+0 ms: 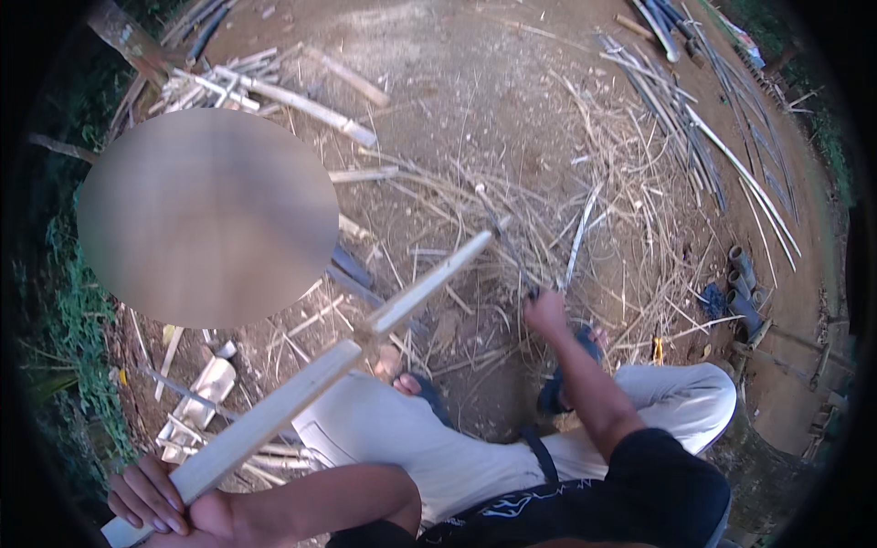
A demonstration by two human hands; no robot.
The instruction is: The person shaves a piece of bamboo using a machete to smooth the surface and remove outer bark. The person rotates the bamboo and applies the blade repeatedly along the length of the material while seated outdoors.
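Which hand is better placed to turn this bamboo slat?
Probably your left hand: it grips the bamboo slat near one end. Your right hand is off it, apparently gripping a dark tool.

A left hand [160, 502] grips a pale bamboo slat [269, 416] while the right hand [545, 312] clutches a slender dark tool [523, 269], bamboo shavings [630, 196] littering the dirt ground [448, 91] beyond it.
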